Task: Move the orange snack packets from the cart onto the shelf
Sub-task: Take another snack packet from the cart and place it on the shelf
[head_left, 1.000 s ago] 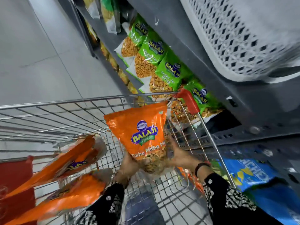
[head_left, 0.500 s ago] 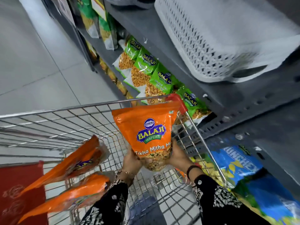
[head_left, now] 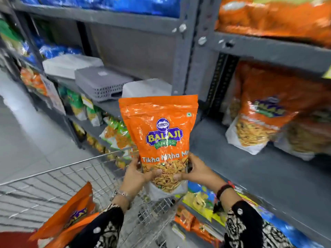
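Overhead and across the right of the frame stands the grey metal shelf (head_left: 279, 169), its bare board running down the right side, with blurred orange snack packets standing on it (head_left: 258, 120) at the far right. Filling the lower left is the silver wire cart (head_left: 53, 183), where more orange snack packets (head_left: 71, 217) lie tilted in the bottom-left corner. At centre frame an upright orange Balaji "Tikha Mitha" snack packet (head_left: 159, 133) is held above the cart's rim, in front of the shelf and not touching it. The left hand (head_left: 136, 174) and right hand (head_left: 198, 170) both clasp its clear lower part from either side, fingers curled around it.
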The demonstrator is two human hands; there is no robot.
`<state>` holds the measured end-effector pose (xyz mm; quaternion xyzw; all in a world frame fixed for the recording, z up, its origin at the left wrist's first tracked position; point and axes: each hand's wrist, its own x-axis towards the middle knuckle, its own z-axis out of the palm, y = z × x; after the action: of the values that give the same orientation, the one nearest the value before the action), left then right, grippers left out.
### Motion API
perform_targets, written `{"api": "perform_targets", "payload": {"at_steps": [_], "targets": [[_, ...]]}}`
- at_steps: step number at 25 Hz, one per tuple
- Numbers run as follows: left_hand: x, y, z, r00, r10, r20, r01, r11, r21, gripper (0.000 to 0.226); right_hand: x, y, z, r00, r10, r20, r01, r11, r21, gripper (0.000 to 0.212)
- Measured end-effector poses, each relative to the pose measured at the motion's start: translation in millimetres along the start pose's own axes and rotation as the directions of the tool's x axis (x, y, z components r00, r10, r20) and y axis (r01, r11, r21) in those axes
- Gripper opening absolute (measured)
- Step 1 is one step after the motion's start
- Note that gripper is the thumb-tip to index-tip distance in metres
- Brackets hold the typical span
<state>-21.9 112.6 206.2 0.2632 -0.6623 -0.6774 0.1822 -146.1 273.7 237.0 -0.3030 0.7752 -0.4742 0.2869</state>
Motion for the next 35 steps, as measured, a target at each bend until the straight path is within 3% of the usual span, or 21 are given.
{"api": "perform_targets", "payload": {"at_steps": [5,8,15,18,21,25,29,33,35], "targets": [[-20,42,86,0.974,0.116,0.195,-0.124,0.992,0.032,0.049,-79,4,-72,0.978,-0.038,-0.207,0.044,0.999,0.024,0.065],[-23,61,148,0.932,0.117,0.342,-0.136,0.990,0.032,0.049,-119,16,-119,0.944,-0.012,-0.330,0.023,0.999,0.030,0.057],[-9,80,313,0.771,0.089,0.630,-0.194,0.976,0.099,0.065,-181,64,-218,0.744,0.155,-0.651,-0.117,0.988,0.101,0.056],[4,81,371,0.739,0.054,0.672,-0.194,0.972,0.135,0.072,-183,81,-252,0.658,0.181,-0.731,-0.121,0.984,0.134,0.057],[21,81,412,0.720,0.010,0.694,-0.160,0.975,0.153,0.060,-173,98,-283,0.587,0.190,-0.787,-0.136,0.981,0.136,0.055],[40,67,439,0.743,-0.028,0.669,-0.160,0.963,0.218,0.054,-152,132,-301,0.549,0.211,-0.809,-0.145,0.977,0.156,0.054],[48,49,453,0.750,0.011,0.661,-0.231,0.941,0.247,0.052,-137,161,-302,0.493,0.274,-0.826,-0.120,0.961,0.248,0.056],[44,43,448,0.779,0.092,0.620,-0.286,0.932,0.221,0.063,-136,161,-296,0.499,0.270,-0.823,-0.022,0.954,0.299,0.060],[35,37,428,0.791,0.153,0.592,-0.323,0.926,0.194,0.069,-138,158,-278,0.409,0.274,-0.870,-0.052,0.959,0.278,0.069]]}}
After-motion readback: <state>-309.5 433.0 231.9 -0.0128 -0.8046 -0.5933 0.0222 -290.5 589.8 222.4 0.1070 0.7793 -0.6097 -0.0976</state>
